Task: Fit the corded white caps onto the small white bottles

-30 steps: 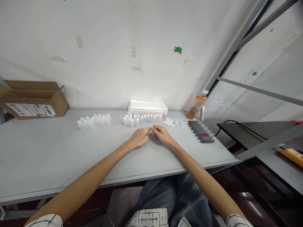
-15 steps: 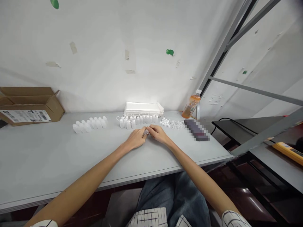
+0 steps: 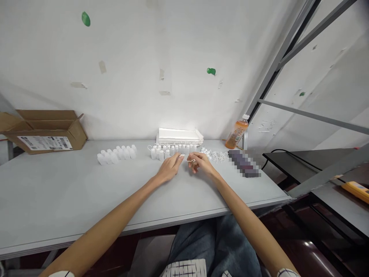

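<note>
My left hand (image 3: 169,168) is closed, apparently round a small white bottle; only a white tip (image 3: 181,155) shows past the fingertips. Just to its right, my right hand (image 3: 201,163) pinches a thin white cord (image 3: 190,160) that curves into the gap between the hands. Behind the hands stand several small white bottles (image 3: 161,155) in rows, some with looped cords on their caps. To the right of these lie a heap of small white caps (image 3: 205,152) and a tangle of white cords (image 3: 219,156).
Several uncapped translucent bottles (image 3: 117,154) stand to the left on the grey table (image 3: 72,192). An open cardboard box (image 3: 46,134) sits at the far left. Against the wall is a stack of white trays (image 3: 180,135). A drink bottle (image 3: 236,132) and a blurred dark object (image 3: 244,163) are at right.
My hands were together and have parted slightly. A white cord now shows at my right fingers. The whole view has shifted, moving the scene a little right and down.
</note>
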The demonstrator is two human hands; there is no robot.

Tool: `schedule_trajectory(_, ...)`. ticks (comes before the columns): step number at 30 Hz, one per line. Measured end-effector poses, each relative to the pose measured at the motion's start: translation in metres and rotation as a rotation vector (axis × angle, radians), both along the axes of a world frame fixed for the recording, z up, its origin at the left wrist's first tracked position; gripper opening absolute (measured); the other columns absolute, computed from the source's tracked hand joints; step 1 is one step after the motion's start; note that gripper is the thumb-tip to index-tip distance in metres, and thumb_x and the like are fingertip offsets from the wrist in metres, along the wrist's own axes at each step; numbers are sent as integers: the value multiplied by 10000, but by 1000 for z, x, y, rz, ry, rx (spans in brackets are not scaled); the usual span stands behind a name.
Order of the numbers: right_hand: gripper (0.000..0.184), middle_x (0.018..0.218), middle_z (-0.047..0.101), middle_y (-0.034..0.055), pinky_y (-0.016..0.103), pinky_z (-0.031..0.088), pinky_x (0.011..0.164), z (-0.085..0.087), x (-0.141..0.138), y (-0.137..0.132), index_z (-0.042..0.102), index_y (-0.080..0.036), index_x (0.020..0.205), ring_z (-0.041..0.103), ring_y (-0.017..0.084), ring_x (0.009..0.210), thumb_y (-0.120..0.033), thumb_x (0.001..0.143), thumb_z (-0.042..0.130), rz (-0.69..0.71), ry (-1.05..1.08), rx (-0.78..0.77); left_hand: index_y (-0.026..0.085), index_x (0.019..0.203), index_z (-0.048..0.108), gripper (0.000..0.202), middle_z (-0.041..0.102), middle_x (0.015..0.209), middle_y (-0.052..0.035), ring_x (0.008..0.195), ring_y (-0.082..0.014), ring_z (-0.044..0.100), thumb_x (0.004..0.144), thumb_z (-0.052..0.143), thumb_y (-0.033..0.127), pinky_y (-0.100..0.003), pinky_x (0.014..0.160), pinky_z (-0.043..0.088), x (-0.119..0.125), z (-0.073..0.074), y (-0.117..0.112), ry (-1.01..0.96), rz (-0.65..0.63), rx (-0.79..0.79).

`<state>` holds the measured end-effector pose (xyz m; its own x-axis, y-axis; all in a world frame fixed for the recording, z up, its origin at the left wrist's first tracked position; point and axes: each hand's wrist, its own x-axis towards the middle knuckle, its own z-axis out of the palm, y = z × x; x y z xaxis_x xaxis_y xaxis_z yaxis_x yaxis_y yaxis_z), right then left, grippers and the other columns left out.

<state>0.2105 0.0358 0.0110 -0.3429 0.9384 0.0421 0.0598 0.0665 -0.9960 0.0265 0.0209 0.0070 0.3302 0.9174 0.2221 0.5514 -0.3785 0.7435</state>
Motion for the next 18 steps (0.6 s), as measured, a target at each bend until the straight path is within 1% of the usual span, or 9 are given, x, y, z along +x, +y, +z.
schedule_trajectory(3, 374, 612, 605, 10, 221, 357, 365, 2, 5, 1, 580, -155, 766, 550, 117, 391, -523, 763, 642, -21, 54, 29, 212, 925, 545, 394, 533, 490, 45, 572, -173, 579, 943, 294, 515, -292, 672, 421, 1, -1, 2, 50, 36, 53)
schedule_trajectory(6, 339, 607, 609, 15, 227, 393, 378, 3, 10, 4, 588, -149, 741, 557, 119, 408, -483, 766, 639, -51, 114, 30, 212, 936, 570, 385, 562, 517, 37, 563, -174, 583, 933, 328, 510, -287, 657, 422, 2, -2, 2, 80, 88, 71)
schedule_trajectory(9, 275, 627, 625, 25, 237, 412, 394, 4, 13, 5, 602, -146, 752, 571, 128, 427, -418, 768, 641, -53, 162, 28, 213, 940, 581, 378, 613, 584, 26, 538, -164, 585, 925, 347, 509, -280, 632, 423, 1, -3, 3, 75, 124, 80)
schedule_trajectory(13, 245, 698, 664, 44, 278, 476, 465, 3, 12, 5, 641, -140, 808, 607, 146, 474, -352, 707, 712, -73, 169, 81, 210, 965, 574, 361, 648, 636, 25, 462, -140, 547, 919, 367, 502, -273, 593, 413, 1, -5, 3, 52, 112, 74)
schedule_trajectory(15, 268, 708, 667, 46, 298, 496, 491, 2, 12, 5, 657, -140, 816, 611, 148, 496, -354, 678, 738, -93, 161, 109, 208, 973, 574, 335, 641, 620, 27, 489, -144, 549, 912, 394, 485, -271, 603, 410, 1, -7, 4, 66, 105, 92)
schedule_trajectory(18, 295, 723, 659, 43, 281, 490, 478, 1, 11, 6, 673, -141, 811, 594, 132, 518, -383, 661, 750, -115, 136, 128, 211, 950, 581, 309, 624, 600, 26, 547, -154, 552, 911, 403, 461, -272, 631, 409, 2, -10, 5, 104, 86, 124)
